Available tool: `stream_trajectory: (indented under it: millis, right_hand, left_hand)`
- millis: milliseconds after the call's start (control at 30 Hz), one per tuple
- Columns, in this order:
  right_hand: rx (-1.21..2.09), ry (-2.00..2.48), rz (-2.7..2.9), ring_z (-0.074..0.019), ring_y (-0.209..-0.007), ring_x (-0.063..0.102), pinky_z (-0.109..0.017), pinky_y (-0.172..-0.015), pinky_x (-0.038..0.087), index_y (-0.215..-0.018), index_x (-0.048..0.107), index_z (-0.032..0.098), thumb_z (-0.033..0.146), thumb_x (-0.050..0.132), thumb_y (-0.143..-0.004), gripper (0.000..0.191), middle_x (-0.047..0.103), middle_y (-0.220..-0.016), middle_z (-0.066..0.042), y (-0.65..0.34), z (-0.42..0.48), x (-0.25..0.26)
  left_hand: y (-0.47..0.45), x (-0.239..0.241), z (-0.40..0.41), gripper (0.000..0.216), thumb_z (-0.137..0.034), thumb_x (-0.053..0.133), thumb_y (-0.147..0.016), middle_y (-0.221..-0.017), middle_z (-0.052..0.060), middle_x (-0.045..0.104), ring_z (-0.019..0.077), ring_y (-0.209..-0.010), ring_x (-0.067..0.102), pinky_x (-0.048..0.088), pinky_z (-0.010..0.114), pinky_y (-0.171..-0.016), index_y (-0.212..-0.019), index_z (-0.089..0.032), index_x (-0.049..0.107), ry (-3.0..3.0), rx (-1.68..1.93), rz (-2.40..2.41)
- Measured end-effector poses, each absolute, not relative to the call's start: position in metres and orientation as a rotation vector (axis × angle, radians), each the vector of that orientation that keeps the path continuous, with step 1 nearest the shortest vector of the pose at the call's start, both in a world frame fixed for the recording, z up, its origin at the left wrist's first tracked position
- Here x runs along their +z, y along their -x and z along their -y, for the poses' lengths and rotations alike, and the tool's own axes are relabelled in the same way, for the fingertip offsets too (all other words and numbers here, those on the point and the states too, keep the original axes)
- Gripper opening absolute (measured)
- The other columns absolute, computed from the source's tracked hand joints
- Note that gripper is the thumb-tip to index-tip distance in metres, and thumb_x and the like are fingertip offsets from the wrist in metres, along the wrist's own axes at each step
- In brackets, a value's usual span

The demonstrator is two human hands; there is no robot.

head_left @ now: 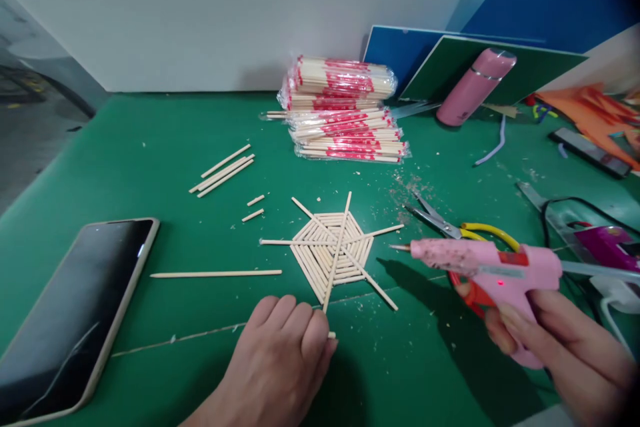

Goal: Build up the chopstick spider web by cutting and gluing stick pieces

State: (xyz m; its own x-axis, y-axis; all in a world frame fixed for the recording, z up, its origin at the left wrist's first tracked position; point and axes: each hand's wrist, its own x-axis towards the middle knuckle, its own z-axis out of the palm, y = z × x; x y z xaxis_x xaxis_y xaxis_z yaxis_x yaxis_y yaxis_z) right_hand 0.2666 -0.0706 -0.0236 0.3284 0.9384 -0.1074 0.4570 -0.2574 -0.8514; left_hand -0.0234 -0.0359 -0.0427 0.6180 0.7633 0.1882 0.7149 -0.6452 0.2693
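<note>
A web-shaped piece [310,260] of thin wooden sticks lies flat on the green tabletop, its long spokes crossing near the centre. Just below it, my left hand [280,347] is closed, back of the hand up, by the end of the lowest spoke. A small stick end [332,335] pokes out beside its thumb; the rest is hidden by the fingers. My right hand [555,340] grips the handle of a pink hot glue gun [480,264]. The gun's nozzle points left, to the right of the web, and a small red light glows on its body.
Scissors [435,214] with yellow and red handles lie partly under the glue gun. Loose sticks [225,174] and short offcuts [254,208] are left of the web. A phone [75,314] lies at left; wrapped chopstick bundles [345,127] and a pink flask [475,87] stand behind.
</note>
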Motion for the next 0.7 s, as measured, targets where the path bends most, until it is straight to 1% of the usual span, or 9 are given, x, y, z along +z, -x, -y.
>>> stream_trajectory:
  millis: [100, 167, 200, 300, 367, 433, 567, 633, 700]
  right_hand:
    - [0.942, 1.739, 1.147, -0.0121, -0.047, 0.047, -0.021, -0.041, 0.038, -0.074, 0.053, 0.025, 0.040, 0.061, -0.067, 0.018, 0.053, -0.054, 0.003, -0.276, 0.051, -0.022]
    - [0.885, 1.735, 1.082, -0.0108, -0.049, 0.047, -0.019, -0.043, 0.038, -0.079, 0.052, 0.024, 0.038, 0.063, -0.066, 0.022, 0.054, -0.056, 0.004, -0.283, 0.037, -0.019]
    - [0.841, 1.748, 1.081, -0.0106, -0.051, 0.048, -0.019, -0.045, 0.039, -0.079, 0.052, 0.023, 0.039, 0.063, -0.066, 0.023, 0.054, -0.057, 0.004, -0.286, 0.031, -0.017]
    - [0.690, 1.844, 1.114, -0.0128, -0.061, 0.054, -0.021, -0.053, 0.043, -0.086, 0.056, 0.021, 0.044, 0.061, -0.066, 0.031, 0.059, -0.070, 0.001, -0.299, 0.012, -0.017]
    - [0.619, 1.929, 1.120, -0.0137, -0.061, 0.055, -0.022, -0.050, 0.042, -0.089, 0.059, 0.017, 0.043, 0.061, -0.066, 0.035, 0.060, -0.072, -0.001, -0.309, 0.001, -0.019]
    - [0.565, 2.011, 1.140, -0.0143, -0.060, 0.055, -0.022, -0.049, 0.041, -0.089, 0.061, 0.014, 0.042, 0.062, -0.065, 0.036, 0.060, -0.072, -0.003, -0.318, -0.008, -0.023]
    - [0.461, 2.131, 1.207, -0.0152, -0.057, 0.057, -0.026, -0.049, 0.043, -0.102, 0.058, 0.012, 0.041, 0.062, -0.064, 0.048, 0.063, -0.080, -0.008, -0.331, -0.020, -0.029]
    - [0.364, 2.178, 1.255, -0.0154, -0.054, 0.055, -0.029, -0.052, 0.042, -0.101, 0.059, 0.012, 0.040, 0.062, -0.065, 0.046, 0.063, -0.078, -0.009, -0.332, -0.022, -0.026]
    - [0.214, 2.206, 1.308, -0.0175, -0.061, 0.055, -0.032, -0.057, 0.040, -0.096, 0.061, 0.014, 0.039, 0.064, -0.063, 0.042, 0.062, -0.082, -0.010, -0.325, -0.021, -0.018]
  left_hand:
    - [0.025, -0.037, 0.036, 0.006, -0.017, 0.039, -0.081, -0.066, 0.001, 0.047, 0.0161, -0.059, 0.037, 0.026, 0.031, -0.057, -0.078, -0.018, 0.044, -2.632, 0.417, -1.211]
    - [0.025, -0.033, 0.036, 0.008, -0.014, 0.038, -0.080, -0.067, 0.002, 0.047, 0.0165, -0.060, 0.038, 0.028, 0.032, -0.058, -0.084, -0.017, 0.044, -2.615, 0.449, -1.198]
    - [0.026, -0.032, 0.036, 0.010, -0.013, 0.037, -0.080, -0.068, 0.002, 0.046, 0.0165, -0.060, 0.038, 0.028, 0.031, -0.057, -0.086, -0.016, 0.044, -2.607, 0.470, -1.194]
    - [0.026, -0.030, 0.035, 0.010, -0.010, 0.035, -0.080, -0.066, 0.001, 0.044, 0.0157, -0.058, 0.037, 0.028, 0.030, -0.056, -0.082, -0.016, 0.043, -2.597, 0.496, -1.201]
    - [0.025, -0.032, 0.036, 0.013, -0.008, 0.033, -0.080, -0.065, 0.001, 0.044, 0.0153, -0.058, 0.037, 0.029, 0.030, -0.056, -0.080, -0.017, 0.043, -2.604, 0.473, -1.216]
    - [0.024, -0.033, 0.037, 0.016, -0.006, 0.033, -0.080, -0.067, 0.001, 0.045, 0.0153, -0.059, 0.038, 0.031, 0.030, -0.058, -0.082, -0.016, 0.044, -2.607, 0.461, -1.226]
    - [0.021, -0.029, 0.039, 0.019, -0.004, 0.033, -0.081, -0.070, 0.002, 0.048, 0.0154, -0.063, 0.041, 0.033, 0.033, -0.064, -0.088, -0.016, 0.047, -2.545, 0.509, -1.219]
    - [0.019, -0.023, 0.039, 0.019, -0.004, 0.035, -0.081, -0.076, 0.003, 0.050, 0.0158, -0.069, 0.043, 0.034, 0.033, -0.067, -0.089, -0.016, 0.048, -2.462, 0.559, -1.229]
    - [0.016, -0.016, 0.038, 0.019, -0.004, 0.038, -0.081, -0.082, 0.004, 0.051, 0.0159, -0.076, 0.044, 0.034, 0.033, -0.070, -0.089, -0.017, 0.049, -2.372, 0.628, -1.247]
